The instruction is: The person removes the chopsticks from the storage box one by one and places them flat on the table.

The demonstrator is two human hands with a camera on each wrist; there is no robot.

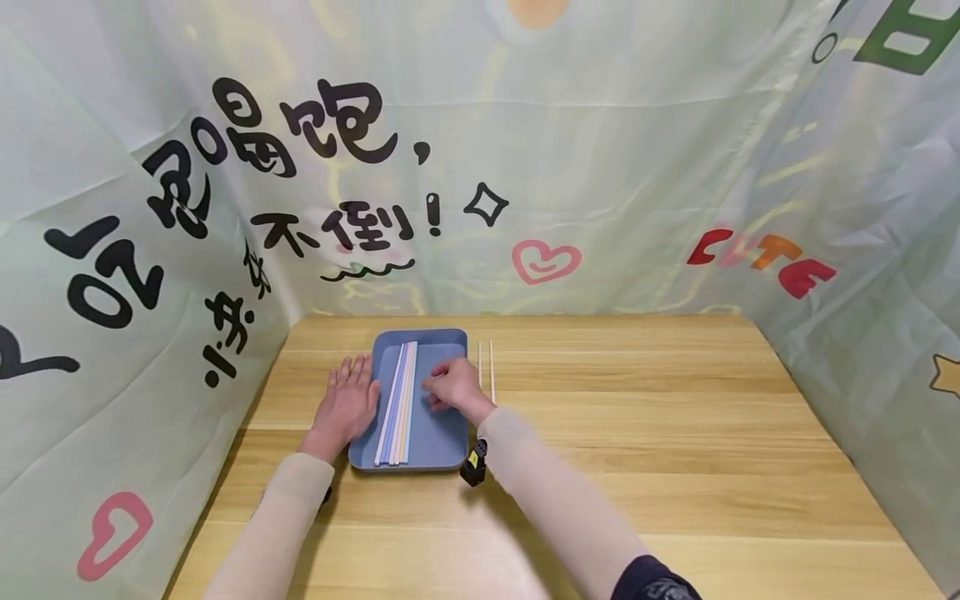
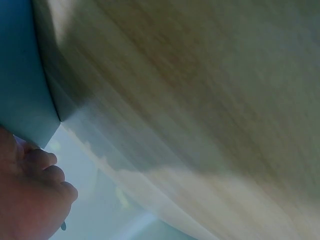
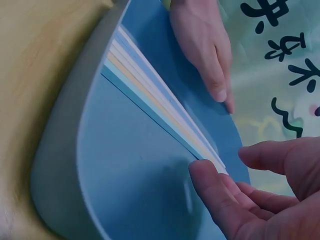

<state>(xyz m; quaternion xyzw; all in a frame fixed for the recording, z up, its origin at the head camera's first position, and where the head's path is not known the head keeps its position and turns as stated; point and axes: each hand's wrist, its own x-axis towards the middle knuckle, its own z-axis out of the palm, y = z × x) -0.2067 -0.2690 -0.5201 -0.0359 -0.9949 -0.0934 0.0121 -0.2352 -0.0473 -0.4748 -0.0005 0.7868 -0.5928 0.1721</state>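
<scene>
A blue tray lies on the wooden table, with several pastel chopsticks side by side along its left half. My left hand rests at the tray's left edge, its fingers stretched out and pointing away from me. Over the right half of the tray is my right hand, beside the chopsticks. In the right wrist view, a gap separates the thumb and the forefinger of that right hand, and nothing shows between them. Its fingertips appear close to the ends of the chopsticks; whether they touch is unclear.
Two pale chopsticks lie on the table just right of the tray, partly behind my right wrist. The wooden table extends to the right. A printed cloth hangs around its back and sides.
</scene>
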